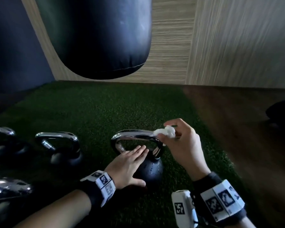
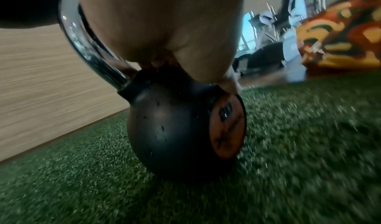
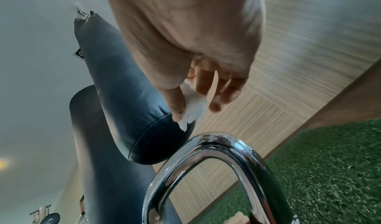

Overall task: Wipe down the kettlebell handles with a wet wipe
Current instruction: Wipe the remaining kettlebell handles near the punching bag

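A black kettlebell [image 1: 152,168] with a chrome handle [image 1: 135,134] stands on the green turf in the middle of the head view. My left hand [image 1: 130,163] lies flat on its ball with straight fingers, steadying it. My right hand [image 1: 179,142] pinches a crumpled white wet wipe [image 1: 165,131] at the right end of the handle. In the right wrist view the wet wipe [image 3: 192,107] sits between thumb and fingers just above the chrome handle [image 3: 218,147]. The left wrist view shows the kettlebell [image 2: 179,126] under my palm, with its chrome handle [image 2: 86,48] rising at the left.
Other kettlebells [image 1: 62,147] with chrome handles stand on the turf [image 1: 92,109] at the left. A black punching bag [image 1: 95,35] hangs above the mat's far side. Wooden wall panels [image 1: 237,38] rise behind; dark wood floor [image 1: 240,116] lies to the right.
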`<state>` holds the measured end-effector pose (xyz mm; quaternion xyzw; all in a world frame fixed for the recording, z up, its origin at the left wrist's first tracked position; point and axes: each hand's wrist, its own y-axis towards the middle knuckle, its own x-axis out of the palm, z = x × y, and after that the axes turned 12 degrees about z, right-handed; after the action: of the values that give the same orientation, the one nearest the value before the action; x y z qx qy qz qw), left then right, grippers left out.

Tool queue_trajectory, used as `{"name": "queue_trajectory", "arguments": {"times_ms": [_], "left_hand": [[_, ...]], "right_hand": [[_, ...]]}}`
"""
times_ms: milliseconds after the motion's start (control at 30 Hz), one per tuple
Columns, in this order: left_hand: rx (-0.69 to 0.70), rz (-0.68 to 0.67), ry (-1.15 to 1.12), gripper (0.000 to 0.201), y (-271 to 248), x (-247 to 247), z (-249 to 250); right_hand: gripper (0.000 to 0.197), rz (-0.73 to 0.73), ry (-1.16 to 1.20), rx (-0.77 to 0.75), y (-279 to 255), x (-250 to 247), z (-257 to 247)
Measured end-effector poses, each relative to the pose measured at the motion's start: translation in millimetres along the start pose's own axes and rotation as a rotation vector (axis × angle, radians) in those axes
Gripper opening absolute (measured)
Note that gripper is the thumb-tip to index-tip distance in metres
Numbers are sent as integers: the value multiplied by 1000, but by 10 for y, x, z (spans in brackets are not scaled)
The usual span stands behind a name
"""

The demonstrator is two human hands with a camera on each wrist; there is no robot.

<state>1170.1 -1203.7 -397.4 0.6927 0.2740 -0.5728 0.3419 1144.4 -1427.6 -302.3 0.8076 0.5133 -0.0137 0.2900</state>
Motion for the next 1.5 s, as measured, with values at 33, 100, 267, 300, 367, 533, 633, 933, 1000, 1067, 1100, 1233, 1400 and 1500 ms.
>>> {"name": "queue_trajectory", "arguments": {"times_ms": [33, 100, 267, 300, 367, 533, 633, 933, 1000, 1067, 1100, 1233, 1400, 1500], "left_hand": [[19, 51, 38, 112, -23, 52, -7], [37, 73, 79, 113, -75, 130, -32], [-17, 22, 65, 130, -106, 278, -4], [-32, 28, 38, 130, -99, 306, 8], [-49, 34, -6, 131, -101, 335, 32], [-76, 23, -90, 133, -114, 336, 36], [-83, 40, -96, 136, -100, 363, 52], [-83, 182, -118, 139, -76, 509, 67], [-87, 216, -85, 134, -79, 485, 94], [-99, 241, -58, 130, -77, 464, 116], [-109, 230, -50, 129, -84, 464, 116], [-121, 217, -16, 134, -75, 500, 100], [-93, 227, -76, 139, -78, 554, 101], [-102, 222, -91, 140, -86, 559, 103]], "right_hand": [[19, 26, -7, -8, 12, 32, -14], [12, 60, -1, -14, 33, 101, -36], [28, -14, -42, -104, 110, 131, -183], [25, -36, -67, -126, 134, 125, -224], [16, -81, -129, -165, 191, 142, -289], [14, -285, -233, -115, 322, 103, -550], [14, -405, -327, -83, 390, 38, -734], [32, -480, -537, -300, 485, 349, -858], [21, -353, -493, -363, 395, 371, -768], [16, -304, -483, -387, 306, 380, -694], [15, -304, -496, -409, 261, 399, -672], [11, -329, -436, -447, 211, 543, -671], [12, -357, -554, -426, 171, 641, -579], [15, -310, -589, -374, 243, 467, -431]]}}
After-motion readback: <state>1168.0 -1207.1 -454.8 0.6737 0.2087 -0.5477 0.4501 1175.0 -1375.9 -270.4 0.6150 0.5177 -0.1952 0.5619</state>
